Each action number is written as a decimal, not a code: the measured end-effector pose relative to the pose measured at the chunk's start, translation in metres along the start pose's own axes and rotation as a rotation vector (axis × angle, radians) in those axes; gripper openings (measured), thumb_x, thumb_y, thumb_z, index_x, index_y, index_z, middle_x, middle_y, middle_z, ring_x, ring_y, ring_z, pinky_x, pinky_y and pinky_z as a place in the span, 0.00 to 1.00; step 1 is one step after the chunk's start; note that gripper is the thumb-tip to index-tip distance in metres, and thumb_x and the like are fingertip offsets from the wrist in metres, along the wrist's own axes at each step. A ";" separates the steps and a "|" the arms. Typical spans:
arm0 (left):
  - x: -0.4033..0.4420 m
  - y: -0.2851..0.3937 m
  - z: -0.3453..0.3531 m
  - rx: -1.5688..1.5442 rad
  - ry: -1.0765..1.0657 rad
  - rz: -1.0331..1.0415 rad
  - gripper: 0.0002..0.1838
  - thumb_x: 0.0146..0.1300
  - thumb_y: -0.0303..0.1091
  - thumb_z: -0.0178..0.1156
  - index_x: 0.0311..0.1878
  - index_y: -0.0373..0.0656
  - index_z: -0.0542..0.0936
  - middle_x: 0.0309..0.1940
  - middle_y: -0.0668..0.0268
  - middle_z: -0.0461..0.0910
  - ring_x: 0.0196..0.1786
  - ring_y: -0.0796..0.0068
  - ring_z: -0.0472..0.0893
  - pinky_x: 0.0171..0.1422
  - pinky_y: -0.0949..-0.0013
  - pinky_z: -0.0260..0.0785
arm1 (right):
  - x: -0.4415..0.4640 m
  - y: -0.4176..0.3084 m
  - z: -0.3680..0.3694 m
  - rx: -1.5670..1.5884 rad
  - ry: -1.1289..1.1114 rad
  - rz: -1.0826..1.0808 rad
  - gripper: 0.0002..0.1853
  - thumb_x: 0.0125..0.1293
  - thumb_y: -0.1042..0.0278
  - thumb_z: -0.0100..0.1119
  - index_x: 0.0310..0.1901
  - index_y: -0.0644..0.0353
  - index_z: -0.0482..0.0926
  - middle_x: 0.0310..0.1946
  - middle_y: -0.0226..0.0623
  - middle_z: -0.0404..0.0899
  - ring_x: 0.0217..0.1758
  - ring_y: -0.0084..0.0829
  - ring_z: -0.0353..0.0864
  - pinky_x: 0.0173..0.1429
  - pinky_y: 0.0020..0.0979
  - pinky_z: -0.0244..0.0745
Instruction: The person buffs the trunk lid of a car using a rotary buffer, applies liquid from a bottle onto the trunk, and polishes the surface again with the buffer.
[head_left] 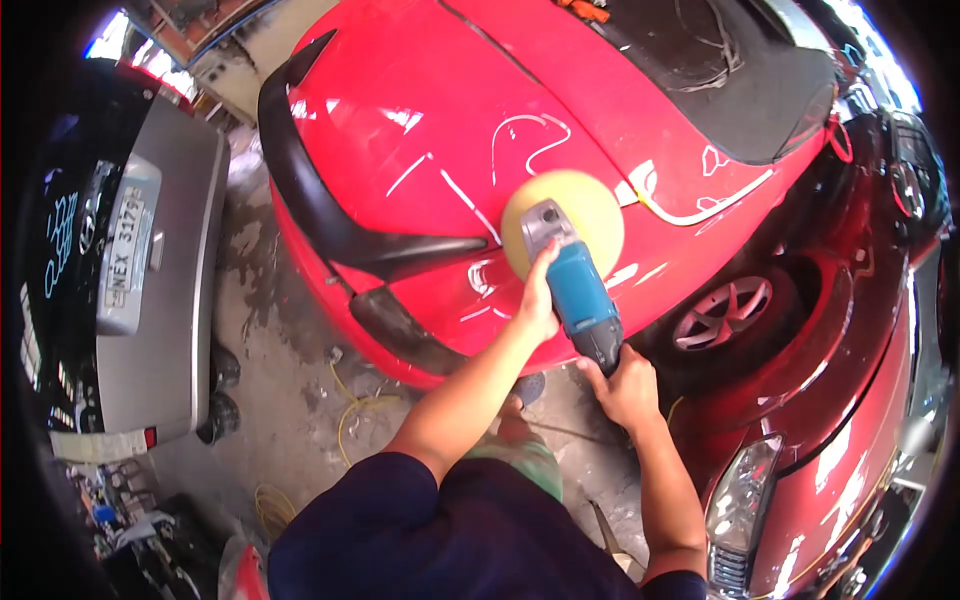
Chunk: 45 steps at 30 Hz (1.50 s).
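A teal and black car polisher [580,290] rests with its round yellow pad [595,205] against the glossy red car panel [400,130]. My left hand [540,297] grips the front of the polisher's body, just behind its grey metal head. Around the black rear handle my right hand [627,388] is closed, its thumb along the side. A black spoiler [340,225] curves across the red car left of the pad, and a dark tail light [395,325] sits below it. White streaks on the panel look like reflections.
On the left stands a silver car [175,260] with a licence plate. A dark red car [800,440] is close on the right, its headlight [745,490] near my right elbow. A yellow cord [350,410] lies on the concrete floor [300,440].
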<state>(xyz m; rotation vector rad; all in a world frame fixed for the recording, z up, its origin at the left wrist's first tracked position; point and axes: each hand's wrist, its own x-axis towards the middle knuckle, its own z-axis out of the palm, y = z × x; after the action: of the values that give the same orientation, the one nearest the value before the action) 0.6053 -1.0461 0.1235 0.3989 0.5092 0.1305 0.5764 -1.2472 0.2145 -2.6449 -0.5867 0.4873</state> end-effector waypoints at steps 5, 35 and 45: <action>-0.003 0.022 0.003 -0.114 -0.040 0.088 0.37 0.72 0.71 0.61 0.59 0.41 0.81 0.45 0.56 0.88 0.45 0.57 0.90 0.55 0.50 0.85 | 0.033 -0.006 -0.007 -0.075 -0.044 -0.120 0.38 0.66 0.34 0.76 0.38 0.73 0.80 0.32 0.64 0.85 0.37 0.66 0.89 0.44 0.57 0.84; 0.074 0.004 0.036 -0.085 -0.101 -0.038 0.28 0.72 0.57 0.70 0.60 0.42 0.81 0.39 0.64 0.85 0.38 0.71 0.87 0.43 0.63 0.84 | 0.059 -0.001 -0.019 0.031 0.120 0.017 0.36 0.67 0.37 0.77 0.39 0.74 0.81 0.34 0.68 0.86 0.42 0.69 0.89 0.46 0.56 0.84; 0.065 0.069 0.022 0.054 0.062 0.094 0.31 0.69 0.56 0.73 0.61 0.38 0.82 0.46 0.58 0.87 0.43 0.70 0.88 0.48 0.63 0.84 | 0.085 -0.039 0.007 0.173 0.083 -0.044 0.33 0.69 0.41 0.76 0.45 0.74 0.82 0.34 0.66 0.87 0.42 0.67 0.90 0.46 0.54 0.84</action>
<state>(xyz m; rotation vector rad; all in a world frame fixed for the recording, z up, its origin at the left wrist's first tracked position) 0.6707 -0.9765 0.1396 0.4730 0.5564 0.2211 0.6336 -1.1734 0.2048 -2.4699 -0.5498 0.3942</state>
